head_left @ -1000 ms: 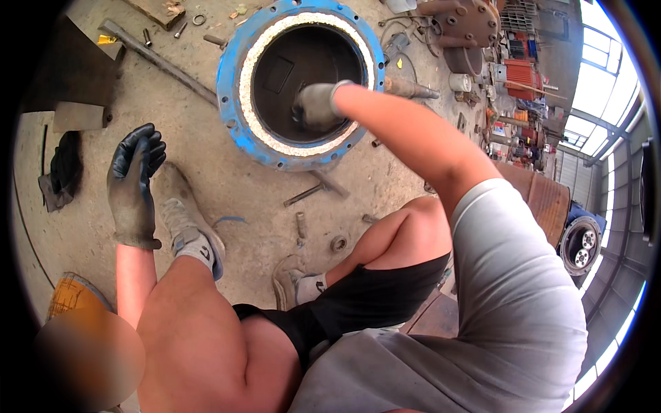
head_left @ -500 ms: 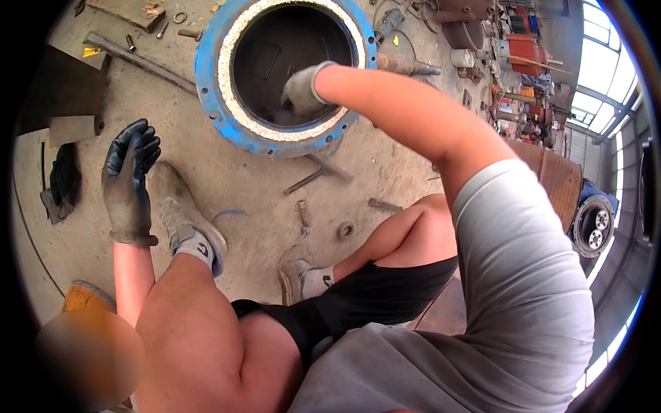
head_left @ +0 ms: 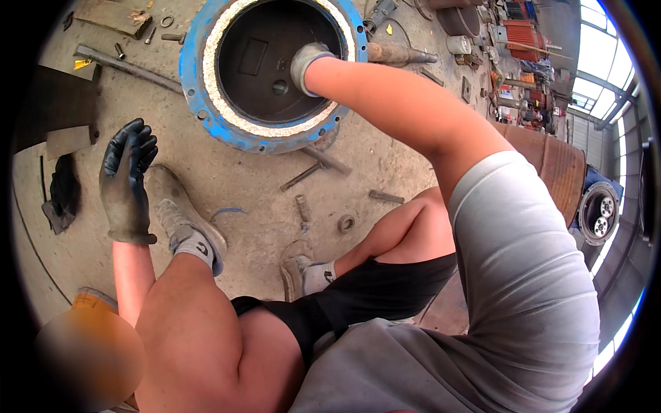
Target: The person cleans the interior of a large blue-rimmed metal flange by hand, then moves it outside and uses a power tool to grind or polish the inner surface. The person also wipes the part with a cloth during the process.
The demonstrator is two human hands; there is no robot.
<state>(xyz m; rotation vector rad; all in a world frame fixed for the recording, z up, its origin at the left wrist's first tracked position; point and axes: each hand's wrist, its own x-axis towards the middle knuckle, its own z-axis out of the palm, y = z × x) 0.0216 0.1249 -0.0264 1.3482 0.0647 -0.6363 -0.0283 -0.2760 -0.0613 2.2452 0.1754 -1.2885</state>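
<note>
My right hand, in a grey glove, reaches over the inner right edge of a round housing with a blue bolted flange. Its fingers are hidden behind the back of the glove, so what they hold, if anything, does not show. Whitish, crumbly material rings the opening inside the flange. On the dark inner surface are a rectangular outline and a small round spot. My left hand, gloved with black-coated fingers, is held up near my left shoe, fingers extended and slightly bent, nothing in it.
Below the housing lie a hammer-like tool, a bolt, a ring-shaped nut and a short rod. A long metal bar lies at the left. A rusty drum stands at the right.
My right hand has moved up and right inside the opening, uncovering the small round spot. The housing sits slightly further up and left in the picture. My left hand barely differs.
</note>
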